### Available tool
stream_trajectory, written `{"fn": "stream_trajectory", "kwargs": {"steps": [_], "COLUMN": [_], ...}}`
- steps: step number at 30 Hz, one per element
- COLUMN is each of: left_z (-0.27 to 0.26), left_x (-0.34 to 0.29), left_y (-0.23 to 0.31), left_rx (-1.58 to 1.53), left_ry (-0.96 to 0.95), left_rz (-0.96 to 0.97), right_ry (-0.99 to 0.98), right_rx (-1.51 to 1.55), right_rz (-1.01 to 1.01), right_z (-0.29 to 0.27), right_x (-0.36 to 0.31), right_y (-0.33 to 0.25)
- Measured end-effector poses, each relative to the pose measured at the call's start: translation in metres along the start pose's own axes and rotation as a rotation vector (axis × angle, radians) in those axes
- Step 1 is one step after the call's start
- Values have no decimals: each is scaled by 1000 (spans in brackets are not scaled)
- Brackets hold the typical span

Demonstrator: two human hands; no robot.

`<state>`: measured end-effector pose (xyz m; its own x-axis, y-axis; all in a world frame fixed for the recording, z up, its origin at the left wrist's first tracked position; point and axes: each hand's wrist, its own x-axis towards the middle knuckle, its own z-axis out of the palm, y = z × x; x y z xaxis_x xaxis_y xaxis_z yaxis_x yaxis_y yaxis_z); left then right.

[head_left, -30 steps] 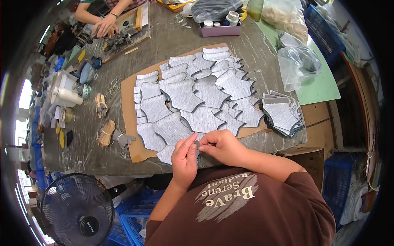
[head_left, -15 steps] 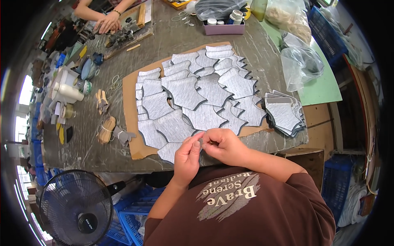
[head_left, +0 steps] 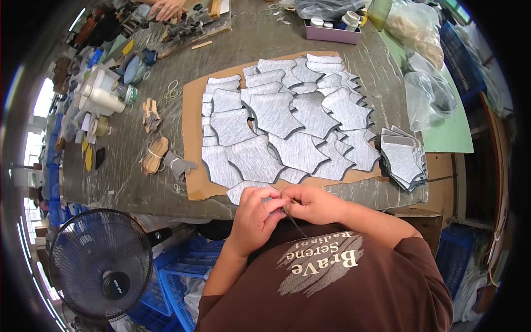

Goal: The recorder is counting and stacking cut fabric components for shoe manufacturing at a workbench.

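Note:
My left hand (head_left: 255, 217) and my right hand (head_left: 314, 203) meet at the table's near edge, in front of my brown shirt. The fingers of both are pinched together around one end of a thin, dark grey strip (head_left: 297, 226), which hangs down from between them. Its upper end is hidden by the fingertips. Just beyond my hands, light grey cut pieces (head_left: 249, 157) with dark edges overlap in rows on a brown cardboard sheet (head_left: 193, 133). The nearest piece (head_left: 241, 191) partly lies behind my left hand.
A stack of similar cut pieces (head_left: 401, 157) lies at the right edge. Tied bundles (head_left: 155, 155) sit left of the cardboard. Farther off stand a purple box (head_left: 332, 34) of jars and a clear plastic bag (head_left: 428, 94). A black fan (head_left: 102, 265) is at lower left. Another person's hand (head_left: 166, 8) shows at the far left.
The view has shifted, so the table things appear farther right. My left fingers have curled in toward the right ones, and the thin strip now hangs visibly below them.

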<state>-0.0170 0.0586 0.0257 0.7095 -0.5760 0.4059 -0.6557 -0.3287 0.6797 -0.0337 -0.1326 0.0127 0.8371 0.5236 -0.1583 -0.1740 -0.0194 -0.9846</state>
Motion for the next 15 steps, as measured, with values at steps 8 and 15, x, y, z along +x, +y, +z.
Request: {"fn": "stream_trajectory", "kwargs": {"steps": [8,15], "left_z": [-16,-6], "left_x": [-43,-61], "left_y": [-43,-37], "left_rx": [-565,-898], "left_ry": [295,405], "left_rz": [-497,-755], "right_ry": [376,413], "right_rx": [871,-434], "right_rz": [-6,-237], "right_z": [-15,-6], "right_x": [11,24], "right_y": [7,5]}}
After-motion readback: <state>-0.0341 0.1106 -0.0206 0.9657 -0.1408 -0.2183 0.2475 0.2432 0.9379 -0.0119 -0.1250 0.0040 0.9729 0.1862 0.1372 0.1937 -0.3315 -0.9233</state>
